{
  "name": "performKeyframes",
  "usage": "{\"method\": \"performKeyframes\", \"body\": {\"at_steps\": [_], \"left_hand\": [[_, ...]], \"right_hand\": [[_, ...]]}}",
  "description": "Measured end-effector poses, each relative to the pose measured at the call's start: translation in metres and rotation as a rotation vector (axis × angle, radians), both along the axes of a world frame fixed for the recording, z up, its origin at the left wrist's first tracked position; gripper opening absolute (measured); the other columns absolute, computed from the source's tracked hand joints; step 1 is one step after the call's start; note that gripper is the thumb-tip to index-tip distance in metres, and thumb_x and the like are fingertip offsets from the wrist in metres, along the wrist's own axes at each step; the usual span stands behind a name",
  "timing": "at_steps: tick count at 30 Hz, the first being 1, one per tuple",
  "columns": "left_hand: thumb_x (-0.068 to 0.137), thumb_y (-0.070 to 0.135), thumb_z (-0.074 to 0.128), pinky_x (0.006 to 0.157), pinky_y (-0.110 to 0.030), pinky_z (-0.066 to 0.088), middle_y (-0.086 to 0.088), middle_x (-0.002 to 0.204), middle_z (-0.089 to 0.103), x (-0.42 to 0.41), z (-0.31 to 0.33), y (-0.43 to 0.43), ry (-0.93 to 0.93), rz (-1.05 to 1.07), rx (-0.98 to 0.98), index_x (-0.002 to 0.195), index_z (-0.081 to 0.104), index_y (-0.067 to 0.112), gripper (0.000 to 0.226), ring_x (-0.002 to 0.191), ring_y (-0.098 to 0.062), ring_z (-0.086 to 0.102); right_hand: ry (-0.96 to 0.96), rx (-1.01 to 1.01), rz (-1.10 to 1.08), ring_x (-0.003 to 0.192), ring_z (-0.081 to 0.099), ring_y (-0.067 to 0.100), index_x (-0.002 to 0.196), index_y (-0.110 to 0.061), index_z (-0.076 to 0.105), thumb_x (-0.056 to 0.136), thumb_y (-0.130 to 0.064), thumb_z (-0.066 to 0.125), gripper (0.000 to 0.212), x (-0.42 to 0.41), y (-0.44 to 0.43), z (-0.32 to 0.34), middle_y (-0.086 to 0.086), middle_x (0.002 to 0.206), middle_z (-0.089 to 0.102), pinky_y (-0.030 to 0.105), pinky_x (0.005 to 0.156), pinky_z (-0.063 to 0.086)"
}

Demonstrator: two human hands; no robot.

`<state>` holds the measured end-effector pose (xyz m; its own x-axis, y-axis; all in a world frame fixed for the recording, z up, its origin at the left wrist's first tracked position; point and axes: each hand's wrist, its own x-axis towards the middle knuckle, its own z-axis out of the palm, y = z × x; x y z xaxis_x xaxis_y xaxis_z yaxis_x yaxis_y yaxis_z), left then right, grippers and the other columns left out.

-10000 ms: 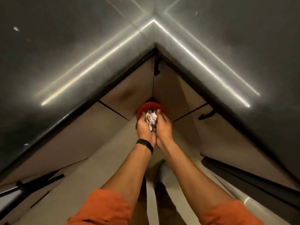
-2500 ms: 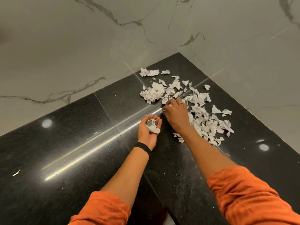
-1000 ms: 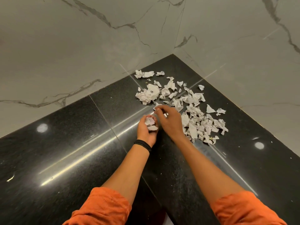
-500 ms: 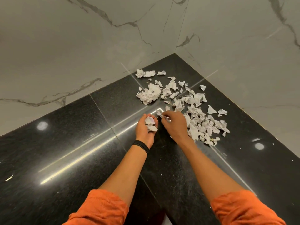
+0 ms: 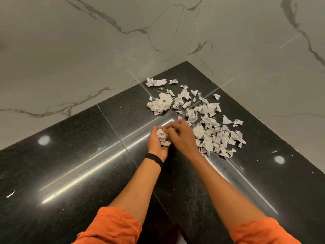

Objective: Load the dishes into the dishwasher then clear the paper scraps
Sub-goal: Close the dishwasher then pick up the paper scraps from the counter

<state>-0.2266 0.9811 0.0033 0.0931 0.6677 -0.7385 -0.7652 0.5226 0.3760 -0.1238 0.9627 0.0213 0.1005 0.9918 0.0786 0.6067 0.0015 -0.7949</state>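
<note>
Right hand (image 5: 182,138) now at left hand (image 5: 155,147) with paper scraps (image 5: 161,135); print unreadable.

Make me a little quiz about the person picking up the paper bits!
1. True or false: the left hand cups some paper scraps.
2. Where does the big pile of scraps lie? A) on the black counter B) in a red bin C) on a chair
3. Fill in: the wristband on the left wrist is coloured ____.
Key: 1 true; 2 A; 3 black.
</note>
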Motion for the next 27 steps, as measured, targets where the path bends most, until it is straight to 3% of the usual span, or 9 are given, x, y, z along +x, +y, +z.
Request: {"method": "performKeyframes", "body": {"at_steps": [2, 5, 10, 12, 15, 18, 22, 24, 27], "left_hand": [[0.102, 0.035, 0.054, 0.062, -0.024, 0.050, -0.006, 0.084, 0.064, -0.003, -0.003, 0.006, 0.031, 0.045, -0.023, 0.090, 0.065, 0.011, 0.029, 0.076, -0.016, 0.062], [0.101, 0.033, 0.056, 0.058, -0.021, 0.050, -0.007, 0.082, 0.065, -0.008, -0.006, 0.011, 0.033, 0.056, -0.024, 0.090, 0.066, 0.008, 0.029, 0.079, -0.017, 0.062], [0.103, 0.033, 0.053, 0.059, -0.022, 0.053, -0.008, 0.083, 0.066, -0.008, -0.013, 0.012, 0.014, 0.026, -0.001, 0.096, 0.066, 0.007, 0.029, 0.075, -0.017, 0.064], [0.103, 0.032, 0.053, 0.062, -0.023, 0.054, -0.008, 0.083, 0.067, -0.007, -0.013, 0.010, 0.029, -0.001, 0.016, 0.098, 0.066, 0.007, 0.028, 0.074, -0.017, 0.065], [0.104, 0.030, 0.050, 0.065, -0.026, 0.054, -0.009, 0.087, 0.067, -0.004, -0.008, 0.009, 0.056, -0.043, 0.042, 0.106, 0.066, 0.006, 0.028, 0.075, -0.017, 0.065], [0.105, 0.030, 0.049, 0.073, -0.030, 0.057, -0.013, 0.102, 0.072, 0.005, -0.002, 0.007, 0.066, -0.089, 0.067, 0.125, 0.063, 0.002, 0.037, 0.087, -0.022, 0.071], [0.099, 0.041, 0.055, 0.097, -0.039, 0.056, -0.014, 0.120, 0.070, 0.013, 0.000, 0.000, 0.040, -0.136, 0.034, 0.126, 0.064, 0.003, 0.047, 0.109, -0.025, 0.070], [0.099, 0.041, 0.056, 0.090, -0.036, 0.057, -0.012, 0.108, 0.072, 0.012, -0.004, -0.002, 0.028, -0.123, 0.003, 0.109, 0.067, 0.006, 0.039, 0.099, -0.023, 0.071], [0.102, 0.032, 0.052, 0.063, -0.026, 0.055, -0.007, 0.083, 0.065, 0.010, -0.001, 0.000, -0.015, -0.060, -0.013, 0.085, 0.062, 0.013, 0.028, 0.073, -0.017, 0.064]], "right_hand": [[-0.110, 0.029, -0.042, 0.090, 0.059, 0.005, 0.113, -0.016, 0.072, 0.096, -0.015, 0.062, 0.020, 0.015, 0.018, -0.002, -0.001, 0.110, 0.063, 0.011, 0.079, 0.045], [-0.458, 0.036, 0.034, 0.108, 0.063, 0.022, 0.124, -0.014, 0.070, 0.092, -0.010, 0.065, 0.033, 0.037, 0.048, -0.016, 0.005, 0.123, 0.068, 0.039, 0.095, 0.051], [-0.735, -0.040, 0.248, 0.097, 0.065, 0.028, 0.103, -0.013, 0.075, 0.090, -0.006, 0.061, 0.020, 0.044, 0.066, -0.026, 0.007, 0.105, 0.072, 0.045, 0.084, 0.053], [-0.683, -0.021, 0.210, 0.092, 0.066, 0.026, 0.097, -0.012, 0.074, 0.091, -0.007, 0.060, 0.016, 0.044, 0.064, -0.025, 0.006, 0.096, 0.072, 0.041, 0.080, 0.053], [-0.290, 0.053, -0.043, 0.083, 0.066, 0.011, 0.101, -0.016, 0.076, 0.092, -0.011, 0.066, 0.014, 0.036, 0.048, -0.013, -0.003, 0.090, 0.073, 0.026, 0.078, 0.052], [0.023, 0.080, -0.047, 0.081, 0.066, -0.001, 0.103, -0.017, 0.075, 0.091, -0.011, 0.069, 0.014, 0.016, 0.022, -0.001, -0.009, 0.088, 0.071, 0.014, 0.077, 0.052], [-0.194, 0.057, 0.085, 0.085, 0.051, 0.005, 0.110, -0.029, 0.074, 0.093, -0.024, 0.066, 0.020, -0.002, -0.006, -0.006, -0.007, 0.086, 0.068, 0.023, 0.074, 0.044], [-0.194, 0.044, 0.115, 0.089, 0.045, 0.010, 0.112, -0.027, 0.075, 0.094, -0.024, 0.064, 0.021, -0.002, -0.012, -0.006, -0.008, 0.082, 0.063, 0.026, 0.074, 0.042], [-0.055, 0.085, 0.036, 0.090, 0.053, 0.000, 0.106, -0.018, 0.076, 0.096, -0.017, 0.063, 0.017, 0.010, -0.013, 0.003, -0.011, 0.086, 0.065, 0.016, 0.072, 0.042]]}}
